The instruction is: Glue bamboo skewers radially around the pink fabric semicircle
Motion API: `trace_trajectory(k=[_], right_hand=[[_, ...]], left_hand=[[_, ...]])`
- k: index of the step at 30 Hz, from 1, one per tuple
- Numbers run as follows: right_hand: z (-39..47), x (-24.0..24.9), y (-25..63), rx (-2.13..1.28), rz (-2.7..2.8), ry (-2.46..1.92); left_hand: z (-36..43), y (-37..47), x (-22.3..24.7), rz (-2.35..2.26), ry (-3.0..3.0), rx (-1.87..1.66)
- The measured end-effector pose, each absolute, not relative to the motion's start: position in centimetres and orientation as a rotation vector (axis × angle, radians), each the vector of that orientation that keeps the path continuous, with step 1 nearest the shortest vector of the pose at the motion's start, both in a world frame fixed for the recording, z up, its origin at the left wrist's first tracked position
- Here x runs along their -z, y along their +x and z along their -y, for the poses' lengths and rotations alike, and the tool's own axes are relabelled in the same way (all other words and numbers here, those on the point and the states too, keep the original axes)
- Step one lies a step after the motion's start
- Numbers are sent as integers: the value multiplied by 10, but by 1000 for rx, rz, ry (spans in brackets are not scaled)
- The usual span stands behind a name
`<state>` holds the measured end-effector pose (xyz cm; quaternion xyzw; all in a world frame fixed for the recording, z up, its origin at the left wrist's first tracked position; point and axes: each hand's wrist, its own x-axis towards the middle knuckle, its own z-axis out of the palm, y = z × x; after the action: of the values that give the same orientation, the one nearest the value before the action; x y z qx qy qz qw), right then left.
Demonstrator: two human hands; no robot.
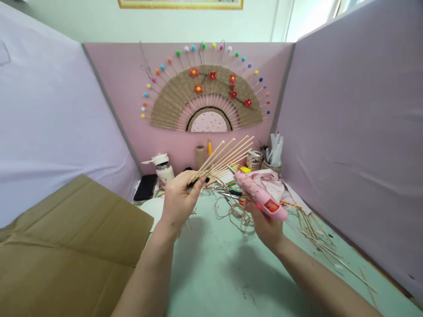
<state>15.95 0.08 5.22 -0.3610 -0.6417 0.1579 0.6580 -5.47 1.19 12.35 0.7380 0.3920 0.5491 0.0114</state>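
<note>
My left hand (pixel 181 193) is closed around the lower ends of several thin wooden sticks (pixel 228 154), which fan out up and to the right. A dark strip shows by the thumb where the sticks meet. In my right hand (pixel 267 226) is a pink glue gun (pixel 257 191), gripped by its handle, its metal nozzle pointing up and left toward the sticks. A small gap shows between nozzle and sticks. Below them on the table lies a loose tangle of twine (pixel 236 215), close to scissors and pliers partly hidden behind the hands.
A cardboard sheet (pixel 76 246) covers the left. Behind stand a white bottle (pixel 164 172), a phone (pixel 146 187), a cardboard tube (pixel 200 156) and a cup of glue sticks (pixel 275 152). Loose sticks (pixel 322 242) lie right. A decorated fan (pixel 172 99) hangs on the pink back panel.
</note>
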Motion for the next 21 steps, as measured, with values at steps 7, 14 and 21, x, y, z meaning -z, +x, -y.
trace_trajectory(k=[7, 14, 21], right_hand=[[0, -41, 160, -186, 1528, -944], [6, -33, 150, -201, 1528, -992], [5, -29, 145, 73, 1499, -906]], left_hand=[[-17, -42, -112, -1167, 2504, -1737], [-19, -36, -105, -1158, 2558, -1704], [-19, -37, -107, -1153, 2500, -1653]])
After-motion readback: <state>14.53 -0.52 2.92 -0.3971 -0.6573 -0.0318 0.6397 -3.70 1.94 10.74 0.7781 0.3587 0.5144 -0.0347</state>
